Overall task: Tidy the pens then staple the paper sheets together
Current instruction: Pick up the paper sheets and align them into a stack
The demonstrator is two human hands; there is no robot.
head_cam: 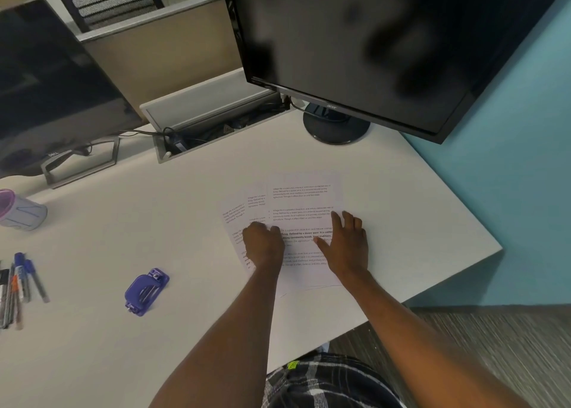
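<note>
Printed paper sheets (301, 200) lie fanned and overlapping on the white desk, right of centre. My left hand (262, 245) rests on their left part with its fingers curled under; whether it pinches a sheet is hidden. My right hand (347, 242) lies flat on the top sheet, fingers straight and spread. A purple stapler (145, 291) sits on the desk to the left, apart from both hands. Several pens (21, 284) lie loose at the far left edge. A cup (21, 211) with a purple rim lies on its side further back on the left.
A black monitor (370, 43) stands behind the papers, its round base (336, 126) close by. A second monitor (52, 86) stands back left. An open cable tray (213, 123) sits between them. The desk's right edge (482, 234) drops beside a teal wall.
</note>
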